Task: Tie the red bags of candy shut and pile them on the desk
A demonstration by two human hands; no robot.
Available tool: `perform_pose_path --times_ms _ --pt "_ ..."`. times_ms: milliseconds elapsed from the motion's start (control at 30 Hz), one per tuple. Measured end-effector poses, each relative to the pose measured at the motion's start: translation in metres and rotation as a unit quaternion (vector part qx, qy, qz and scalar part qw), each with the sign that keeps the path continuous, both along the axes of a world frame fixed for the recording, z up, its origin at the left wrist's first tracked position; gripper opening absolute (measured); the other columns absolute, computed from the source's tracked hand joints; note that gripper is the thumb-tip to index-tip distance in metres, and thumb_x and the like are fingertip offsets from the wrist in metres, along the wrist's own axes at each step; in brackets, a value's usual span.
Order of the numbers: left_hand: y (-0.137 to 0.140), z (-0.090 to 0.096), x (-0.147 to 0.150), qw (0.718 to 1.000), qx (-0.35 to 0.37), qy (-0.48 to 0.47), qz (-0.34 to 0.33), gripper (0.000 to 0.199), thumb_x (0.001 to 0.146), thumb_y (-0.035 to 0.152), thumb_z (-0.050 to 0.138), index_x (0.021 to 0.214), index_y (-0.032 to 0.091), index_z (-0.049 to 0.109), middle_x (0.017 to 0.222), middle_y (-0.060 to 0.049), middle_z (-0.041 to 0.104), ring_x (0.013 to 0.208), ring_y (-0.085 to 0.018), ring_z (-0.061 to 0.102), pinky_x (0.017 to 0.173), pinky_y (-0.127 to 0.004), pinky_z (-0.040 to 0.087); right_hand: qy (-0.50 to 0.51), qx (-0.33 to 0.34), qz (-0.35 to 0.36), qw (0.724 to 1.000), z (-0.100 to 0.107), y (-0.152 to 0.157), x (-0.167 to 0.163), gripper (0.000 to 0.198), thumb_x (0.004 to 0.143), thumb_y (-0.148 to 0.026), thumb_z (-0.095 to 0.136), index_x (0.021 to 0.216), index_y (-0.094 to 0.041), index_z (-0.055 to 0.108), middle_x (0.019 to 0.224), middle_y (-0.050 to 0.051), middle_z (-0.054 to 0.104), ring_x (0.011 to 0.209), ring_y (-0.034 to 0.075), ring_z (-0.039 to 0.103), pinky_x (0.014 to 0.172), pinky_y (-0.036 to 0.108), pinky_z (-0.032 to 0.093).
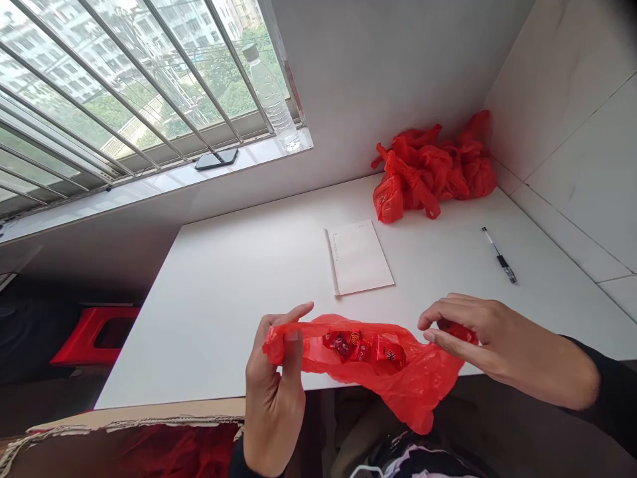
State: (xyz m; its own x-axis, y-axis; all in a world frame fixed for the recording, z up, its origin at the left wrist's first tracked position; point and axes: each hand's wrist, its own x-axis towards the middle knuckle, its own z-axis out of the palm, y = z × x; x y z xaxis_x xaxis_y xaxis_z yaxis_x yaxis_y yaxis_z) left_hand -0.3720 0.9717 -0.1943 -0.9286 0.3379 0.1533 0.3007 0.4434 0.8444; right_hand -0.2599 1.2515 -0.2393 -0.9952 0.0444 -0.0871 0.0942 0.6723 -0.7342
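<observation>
A thin red plastic bag (423, 385) is stretched between my two hands at the table's front edge. Several small red wrapped candies (365, 348) show through its open mouth. My left hand (279, 378) grips the bag's left end between thumb and fingers, with the forefinger stretched out. On the other side, my right hand (478, 338) has its fingers curled with the bag's right end in them. Thumb and forefinger tips come close together there, and part of the grip is hidden.
Tied red plastic bags (432, 169) lie heaped at the table's back right. A notepad (361, 259) and a pen (499, 255) rest on the white table (223, 285). A bottle (273, 99) and a phone (216, 159) are on the windowsill. A cardboard box (129, 425) sits front left.
</observation>
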Motion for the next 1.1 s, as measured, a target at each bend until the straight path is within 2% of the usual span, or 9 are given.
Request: perform_pose_path --times_ms 100,200,267,367,467,667,800,967,1100 --pt "0.006 0.018 0.007 0.996 0.036 0.086 0.005 0.028 0.103 0.032 0.049 0.110 0.031 0.076 0.124 -0.004 0.058 0.122 -0.020 0.052 0.095 -0.026 0.045 0.075 -0.048 -0.123 0.988 0.027 0.008 0.002 0.026 0.096 -0.058 0.057 0.103 -0.035 0.069 0.080 -0.003 0.065 0.063 0.015 0.060 0.054 0.027 0.050" --pt "0.013 0.031 0.010 0.984 0.166 -0.019 -0.058 0.031 0.102 0.033 0.047 0.098 0.028 0.077 0.120 -0.006 0.066 0.128 -0.025 0.053 0.100 -0.032 0.048 0.123 -0.060 -0.190 0.972 0.044 0.016 0.004 0.031 0.089 -0.063 0.066 0.106 -0.038 0.069 0.077 -0.004 0.064 0.064 0.015 0.062 0.053 0.025 0.050" --pt "0.018 0.033 0.007 0.948 0.257 -0.146 -0.122 0.038 0.103 0.036 0.040 0.087 0.024 0.073 0.092 -0.007 0.072 0.110 -0.025 0.064 0.095 -0.037 0.052 0.152 -0.058 -0.206 0.965 0.048 0.019 0.004 0.032 0.087 -0.064 0.068 0.105 -0.038 0.069 0.078 -0.004 0.065 0.063 0.014 0.063 0.057 0.025 0.052" --pt "0.029 0.029 0.002 0.894 0.321 -0.271 -0.155 0.039 0.102 0.039 0.037 0.077 0.022 0.063 0.049 0.002 0.042 0.057 -0.016 0.055 0.072 -0.033 0.053 0.187 -0.058 -0.214 0.957 0.051 0.013 0.004 0.030 0.087 -0.062 0.069 0.105 -0.038 0.070 0.079 -0.004 0.065 0.064 0.014 0.063 0.062 0.025 0.052" --pt "0.050 0.021 0.004 0.908 0.258 -0.312 -0.107 0.033 0.099 0.041 0.048 0.074 0.020 0.053 0.054 0.007 0.022 0.046 -0.008 0.026 0.052 -0.023 0.039 0.186 -0.078 -0.165 0.966 0.055 -0.005 -0.002 0.029 0.091 -0.057 0.068 0.112 -0.038 0.067 0.076 -0.005 0.061 0.062 0.012 0.059 0.061 0.024 0.050" --pt "0.081 0.027 0.019 0.945 0.087 -0.244 -0.198 0.017 0.099 0.038 0.056 0.100 0.022 0.056 0.082 0.002 0.051 0.072 -0.011 0.044 0.072 -0.024 0.044 0.200 -0.157 -0.008 0.967 0.057 -0.032 -0.030 0.020 0.099 -0.041 0.062 0.109 -0.026 0.070 0.073 -0.004 0.059 0.059 0.010 0.052 0.060 0.023 0.046" --pt "0.072 0.026 0.012 0.931 0.076 -0.260 -0.246 0.025 0.101 0.042 0.051 0.093 0.019 0.058 0.080 0.000 0.052 0.077 -0.013 0.050 0.077 -0.026 0.044 0.183 -0.176 -0.050 0.966 0.058 -0.023 -0.036 0.018 0.099 -0.039 0.062 0.092 -0.024 0.070 0.068 -0.005 0.057 0.056 0.010 0.046 0.057 0.024 0.042" --pt "0.073 0.011 0.002 0.931 0.126 -0.307 -0.153 0.031 0.101 0.050 0.046 0.093 0.021 0.055 0.055 0.007 0.036 0.049 -0.011 0.040 0.054 -0.025 0.037 0.185 -0.188 -0.067 0.962 0.064 -0.025 -0.033 0.018 0.100 -0.038 0.060 0.113 -0.028 0.066 0.069 -0.006 0.052 0.055 0.010 0.046 0.057 0.024 0.043" --pt "0.088 0.014 0.016 0.951 0.098 -0.239 -0.169 0.025 0.094 0.040 0.060 0.114 0.024 0.058 0.084 -0.001 0.056 0.072 -0.015 0.053 0.071 -0.027 0.049 0.260 -0.161 -0.039 0.951 0.068 -0.041 -0.037 0.026 0.100 -0.027 0.060 0.126 -0.029 0.059 0.094 -0.002 0.065 0.080 0.013 0.060 0.077 0.026 0.051"
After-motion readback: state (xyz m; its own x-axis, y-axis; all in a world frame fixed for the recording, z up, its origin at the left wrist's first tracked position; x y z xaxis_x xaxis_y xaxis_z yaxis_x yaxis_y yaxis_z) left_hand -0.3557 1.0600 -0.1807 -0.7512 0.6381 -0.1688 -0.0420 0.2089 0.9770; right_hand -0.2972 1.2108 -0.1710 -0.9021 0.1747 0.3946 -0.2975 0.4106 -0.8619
